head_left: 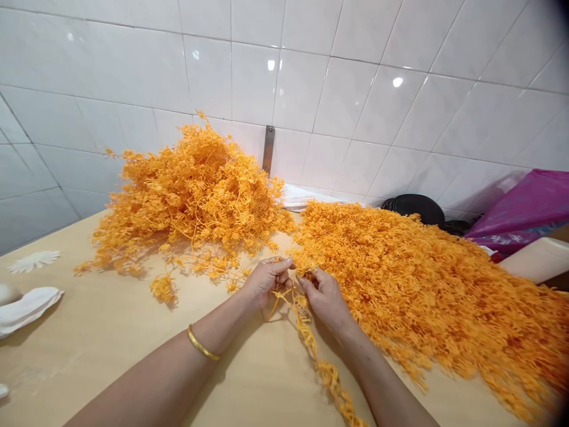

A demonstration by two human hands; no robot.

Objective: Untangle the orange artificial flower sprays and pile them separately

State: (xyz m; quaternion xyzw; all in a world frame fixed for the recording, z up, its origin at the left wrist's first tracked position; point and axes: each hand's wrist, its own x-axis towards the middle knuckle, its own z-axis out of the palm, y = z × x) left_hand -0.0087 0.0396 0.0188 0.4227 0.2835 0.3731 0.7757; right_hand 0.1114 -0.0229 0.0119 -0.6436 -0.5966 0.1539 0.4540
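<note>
My left hand (267,280) is closed, thumb and fingers pinching a thin orange artificial-flower strand (329,375). Close beside it, my right hand (328,298) is pinched shut on the same strand, just left of a dense pile. From between the hands the twisted strand trails down the table toward me. Fingers partly hide the exact spot being gripped. Behind my left hand rises a tall, tangled heap of orange artificial sprigs (191,196). To the right spreads a long, flatter pile of orange strands (427,279).
A small loose orange clump (163,289) lies on the wooden table (133,344). White petal-shaped pieces (34,261) and a white cloth-like item (29,311) are at left. Behind the right pile sit a black round object (415,209) and a purple bag (520,204), against a tiled wall (347,89).
</note>
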